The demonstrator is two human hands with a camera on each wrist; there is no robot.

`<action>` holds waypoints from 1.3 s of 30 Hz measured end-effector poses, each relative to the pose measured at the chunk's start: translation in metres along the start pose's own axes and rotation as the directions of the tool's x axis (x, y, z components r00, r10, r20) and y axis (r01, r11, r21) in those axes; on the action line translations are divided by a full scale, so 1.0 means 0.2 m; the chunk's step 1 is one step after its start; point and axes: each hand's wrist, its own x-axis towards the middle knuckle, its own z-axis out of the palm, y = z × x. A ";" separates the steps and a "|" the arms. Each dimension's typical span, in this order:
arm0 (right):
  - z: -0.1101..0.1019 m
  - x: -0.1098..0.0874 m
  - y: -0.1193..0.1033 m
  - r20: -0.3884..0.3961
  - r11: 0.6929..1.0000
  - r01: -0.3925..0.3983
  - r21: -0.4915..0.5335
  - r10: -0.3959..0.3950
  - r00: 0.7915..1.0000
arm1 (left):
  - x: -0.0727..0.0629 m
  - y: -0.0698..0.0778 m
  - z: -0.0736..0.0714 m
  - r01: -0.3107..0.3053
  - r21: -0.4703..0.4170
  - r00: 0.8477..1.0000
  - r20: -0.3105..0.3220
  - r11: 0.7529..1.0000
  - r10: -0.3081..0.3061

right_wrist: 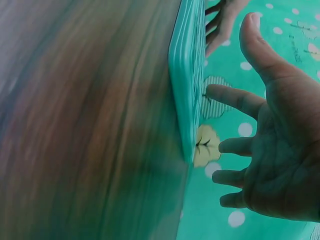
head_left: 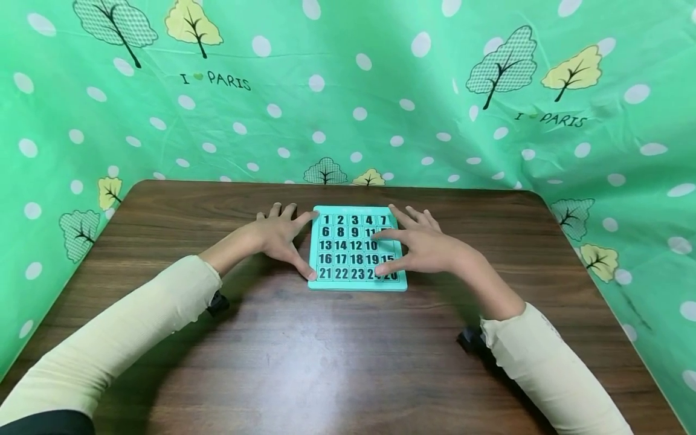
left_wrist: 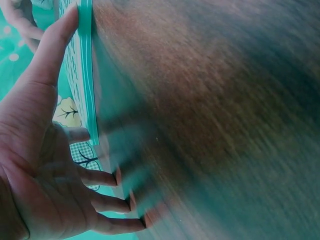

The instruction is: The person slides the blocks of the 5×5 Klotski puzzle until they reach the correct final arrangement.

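A turquoise sliding number puzzle [head_left: 341,252] lies flat on the table, its tiles marked with black numbers. My left hand [head_left: 277,234] is at its left side, thumb on the lower left corner and index finger at the upper left corner. In the left wrist view, that thumb [left_wrist: 55,47] rests on the puzzle's rim [left_wrist: 87,75]. Over the right side spreads my right hand [head_left: 429,244], index finger above the tiles near 11 and thumb near 24, covering some numbers. The right wrist view shows its fingers [right_wrist: 237,97] extended, apart from the puzzle's edge [right_wrist: 182,75].
The dark wooden table [head_left: 304,356] has rounded far corners. Behind and beside it hangs a green cloth [head_left: 337,54] with white dots and printed trees. Dark wrist devices [head_left: 472,339] sit under the pale sleeves [head_left: 554,368].
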 end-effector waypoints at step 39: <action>-0.01 0.10 0.01 0.003 1.000 0.001 0.025 -0.002 1.000 | 0.00 0.01 0.00 0.010 0.018 0.999 0.040 1.000 -0.011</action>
